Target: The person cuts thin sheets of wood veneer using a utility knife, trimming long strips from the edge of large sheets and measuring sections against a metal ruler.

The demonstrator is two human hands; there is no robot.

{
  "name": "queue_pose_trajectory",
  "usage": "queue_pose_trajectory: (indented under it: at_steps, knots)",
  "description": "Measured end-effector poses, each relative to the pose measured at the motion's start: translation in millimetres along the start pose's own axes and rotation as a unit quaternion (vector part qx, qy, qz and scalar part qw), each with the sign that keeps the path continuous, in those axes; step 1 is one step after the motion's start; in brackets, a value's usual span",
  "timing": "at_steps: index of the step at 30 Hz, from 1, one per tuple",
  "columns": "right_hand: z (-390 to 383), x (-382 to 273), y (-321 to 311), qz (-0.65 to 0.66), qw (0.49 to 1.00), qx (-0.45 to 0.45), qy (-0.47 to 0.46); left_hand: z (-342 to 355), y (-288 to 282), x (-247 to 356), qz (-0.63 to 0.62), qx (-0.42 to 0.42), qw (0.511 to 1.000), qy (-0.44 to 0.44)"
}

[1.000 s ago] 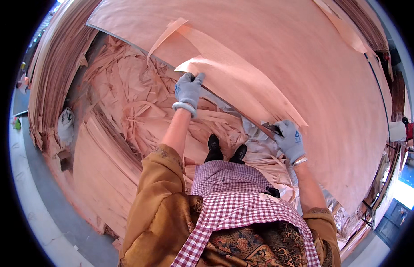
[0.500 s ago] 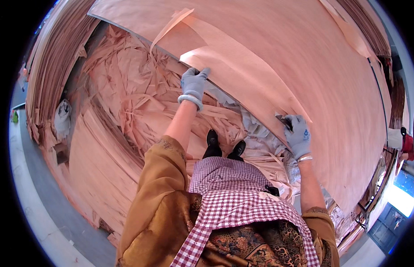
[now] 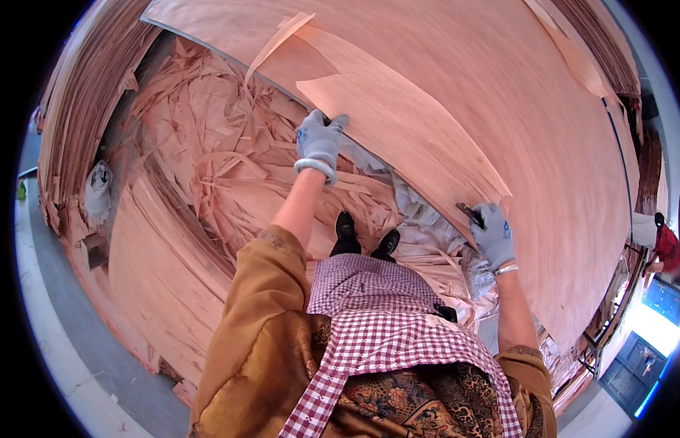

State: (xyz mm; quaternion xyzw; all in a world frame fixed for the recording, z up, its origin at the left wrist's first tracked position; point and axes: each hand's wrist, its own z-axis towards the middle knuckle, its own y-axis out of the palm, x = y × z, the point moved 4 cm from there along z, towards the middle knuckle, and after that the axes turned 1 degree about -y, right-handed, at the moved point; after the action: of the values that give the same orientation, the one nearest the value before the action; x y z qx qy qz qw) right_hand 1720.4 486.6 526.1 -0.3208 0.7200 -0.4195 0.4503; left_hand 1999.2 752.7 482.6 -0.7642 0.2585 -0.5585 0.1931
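Observation:
A large sheet of pinkish wood veneer lies on the work surface ahead of me, its near edge running diagonally. A loose, curved piece of veneer rests on top along that edge. My left hand, in a grey glove, is closed at the edge, its fingers pinching the loose piece by its left part. The fingertips are partly hidden. My right hand, gloved too, is wrapped round a small dark knife, whose blade points left at the piece's right end, where the veneer is split into slivers.
Veneer scraps cover the floor around my shoes. Stacked veneer stands at the far left, with more sheets nearer. A white sack sits between them. At the right edge is a person in red.
The loose piece's raised left corner has settled flatter. My right hand and the knife have shifted slightly down and right. My left hand stays at the edge; the person in red shows more.

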Motion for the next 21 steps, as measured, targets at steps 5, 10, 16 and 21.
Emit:
queue_pose_trajectory:
  at_steps: [5, 10, 16, 21]
  knots:
    - [-9, -4, -1, -0.033, 0.998, -0.056, 0.014, -2, -1, -20, 0.006, 0.145, 0.989, 0.039]
    - [-22, -3, -3, -0.192, 0.972, -0.111, 0.075, -25, -9, -7, 0.093, 0.255, 0.948, 0.166]
    - [-27, -10, -5, -0.214, 0.966, -0.117, 0.079, -48, 15, -7, 0.222, 0.218, 0.883, 0.352]
    - [-31, -7, -1, -0.198, 0.967, -0.132, 0.084, -45, 23, -18, 0.235, 0.185, 0.893, 0.338]
